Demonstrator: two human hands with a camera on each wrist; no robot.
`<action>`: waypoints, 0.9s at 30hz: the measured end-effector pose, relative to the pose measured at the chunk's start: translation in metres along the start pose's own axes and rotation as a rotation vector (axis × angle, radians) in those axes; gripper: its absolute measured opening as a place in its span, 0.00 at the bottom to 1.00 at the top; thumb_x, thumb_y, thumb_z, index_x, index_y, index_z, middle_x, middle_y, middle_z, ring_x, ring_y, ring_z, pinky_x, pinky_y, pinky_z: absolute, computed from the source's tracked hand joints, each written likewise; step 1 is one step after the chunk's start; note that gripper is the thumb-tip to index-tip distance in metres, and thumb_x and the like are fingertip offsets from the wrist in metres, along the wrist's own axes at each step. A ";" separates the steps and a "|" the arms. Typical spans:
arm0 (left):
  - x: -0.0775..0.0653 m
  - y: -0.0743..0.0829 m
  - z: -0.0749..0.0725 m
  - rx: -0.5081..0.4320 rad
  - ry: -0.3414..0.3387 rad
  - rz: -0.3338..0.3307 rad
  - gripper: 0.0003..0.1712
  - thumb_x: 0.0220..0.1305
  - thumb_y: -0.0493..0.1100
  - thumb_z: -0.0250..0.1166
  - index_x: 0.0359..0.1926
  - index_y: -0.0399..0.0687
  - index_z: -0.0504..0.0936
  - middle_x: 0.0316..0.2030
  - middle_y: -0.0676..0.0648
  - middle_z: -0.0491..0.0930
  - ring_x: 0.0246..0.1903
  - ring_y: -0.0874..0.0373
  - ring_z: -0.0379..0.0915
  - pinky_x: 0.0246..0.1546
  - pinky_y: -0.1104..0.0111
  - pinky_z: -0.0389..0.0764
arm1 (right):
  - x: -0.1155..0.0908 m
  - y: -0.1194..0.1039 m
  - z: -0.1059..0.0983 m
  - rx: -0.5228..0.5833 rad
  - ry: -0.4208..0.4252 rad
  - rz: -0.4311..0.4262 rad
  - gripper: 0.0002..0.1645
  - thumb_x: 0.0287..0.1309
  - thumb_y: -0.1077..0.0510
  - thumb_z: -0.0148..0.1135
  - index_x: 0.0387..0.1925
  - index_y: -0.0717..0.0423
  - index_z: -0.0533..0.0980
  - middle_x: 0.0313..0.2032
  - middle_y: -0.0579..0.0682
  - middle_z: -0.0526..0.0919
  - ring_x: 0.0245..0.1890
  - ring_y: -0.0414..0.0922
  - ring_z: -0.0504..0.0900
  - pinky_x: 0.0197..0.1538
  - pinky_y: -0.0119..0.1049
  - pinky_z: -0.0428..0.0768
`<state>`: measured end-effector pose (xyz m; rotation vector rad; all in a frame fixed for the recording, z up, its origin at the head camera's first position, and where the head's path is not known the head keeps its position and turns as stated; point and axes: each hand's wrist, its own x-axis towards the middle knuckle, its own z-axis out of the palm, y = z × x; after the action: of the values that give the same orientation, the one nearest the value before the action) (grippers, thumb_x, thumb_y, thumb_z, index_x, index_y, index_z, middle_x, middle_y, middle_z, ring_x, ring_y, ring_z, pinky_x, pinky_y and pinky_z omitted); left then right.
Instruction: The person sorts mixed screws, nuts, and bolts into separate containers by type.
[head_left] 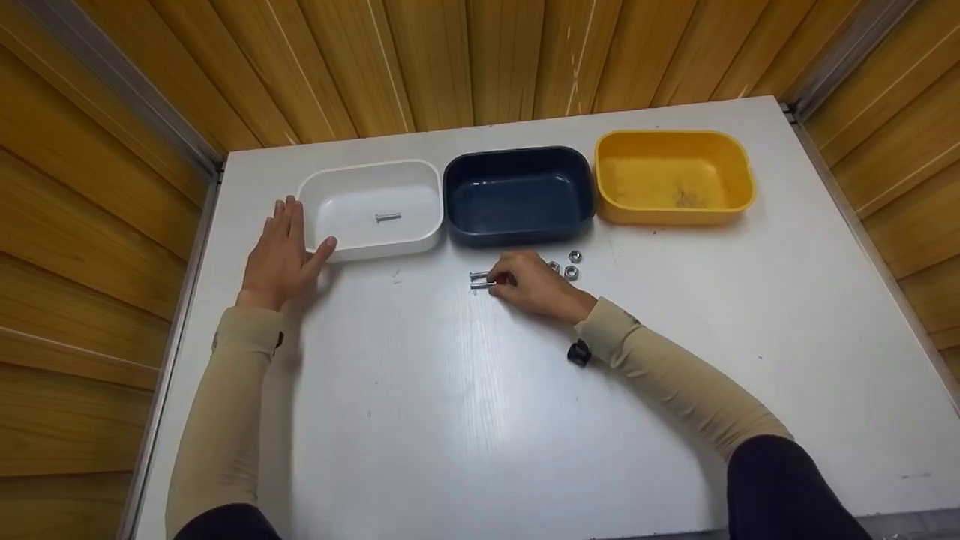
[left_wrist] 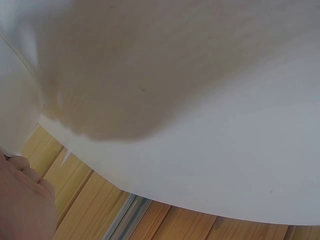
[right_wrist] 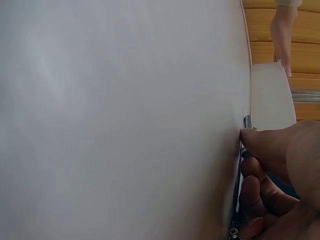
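Observation:
My left hand [head_left: 281,251] rests with straight fingers against the left side of the white bin [head_left: 390,247], its thumb over the near rim. A bolt [head_left: 388,217] lies inside that bin. In front of the dark blue bin [head_left: 517,236], my right hand [head_left: 532,285] pinches a bolt [head_left: 482,285] low over the table, between thumb and fingertips. Another bolt [head_left: 477,275] lies just beside it, partly covered by the fingers. In the right wrist view the threaded end of a bolt [right_wrist: 248,121] sticks out past the thumb. Several hex nuts [head_left: 571,272] sit behind the right hand.
A yellow bin [head_left: 675,217] with dark specks on its floor stands right of the blue one, the three bins in a row. They stand on a white table [head_left: 420,405] enclosed by wood-patterned panels [head_left: 435,67] at the back and sides.

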<state>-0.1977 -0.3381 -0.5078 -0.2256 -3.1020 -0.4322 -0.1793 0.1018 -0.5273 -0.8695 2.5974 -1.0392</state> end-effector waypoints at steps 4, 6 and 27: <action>-0.001 0.001 0.001 -0.006 -0.003 -0.003 0.61 0.76 0.76 0.48 0.85 0.33 0.41 0.85 0.32 0.41 0.86 0.37 0.33 0.85 0.48 0.41 | 0.000 -0.001 0.001 -0.009 -0.006 0.026 0.10 0.66 0.62 0.71 0.46 0.59 0.90 0.38 0.52 0.87 0.38 0.44 0.81 0.46 0.37 0.78; -0.002 0.002 0.001 -0.009 -0.007 -0.004 0.61 0.76 0.75 0.48 0.85 0.34 0.41 0.85 0.33 0.40 0.86 0.37 0.33 0.85 0.48 0.41 | 0.000 -0.001 0.001 -0.005 -0.008 0.031 0.10 0.66 0.62 0.71 0.47 0.59 0.90 0.39 0.53 0.88 0.38 0.45 0.81 0.46 0.39 0.79; 0.000 0.001 -0.002 -0.008 -0.029 -0.016 0.63 0.75 0.78 0.43 0.85 0.33 0.39 0.86 0.33 0.38 0.86 0.38 0.30 0.85 0.48 0.39 | 0.004 -0.012 -0.008 0.018 0.047 -0.038 0.08 0.67 0.64 0.70 0.44 0.61 0.90 0.39 0.54 0.89 0.38 0.45 0.81 0.44 0.36 0.77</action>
<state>-0.1974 -0.3377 -0.5059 -0.2086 -3.1327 -0.4463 -0.1810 0.0970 -0.5129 -0.9040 2.6155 -1.1038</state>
